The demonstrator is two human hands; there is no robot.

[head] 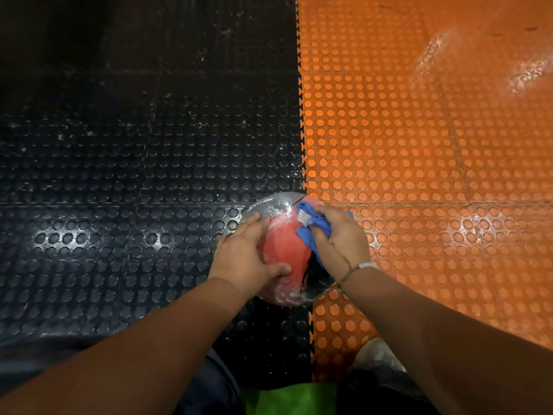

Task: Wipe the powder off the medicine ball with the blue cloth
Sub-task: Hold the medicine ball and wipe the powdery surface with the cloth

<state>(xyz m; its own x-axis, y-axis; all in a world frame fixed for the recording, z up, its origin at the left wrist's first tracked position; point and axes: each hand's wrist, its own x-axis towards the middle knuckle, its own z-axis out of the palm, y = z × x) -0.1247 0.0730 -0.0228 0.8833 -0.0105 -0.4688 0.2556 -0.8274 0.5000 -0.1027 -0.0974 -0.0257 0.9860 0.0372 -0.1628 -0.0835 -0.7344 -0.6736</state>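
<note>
Astride the toothed seam between the black floor mat (119,145) and the orange floor mat (419,145): a red-and-black medicine ball (284,247), with white powder (275,206) smeared over its far side and near edge. Against its left flank, the left hand (245,256), spread flat with the thumb across the red panel (fingers straight, pinching nothing). On its upper right, the right hand (338,238), curled round a bunched blue cloth (311,232) and pressing it onto the ball.
</note>
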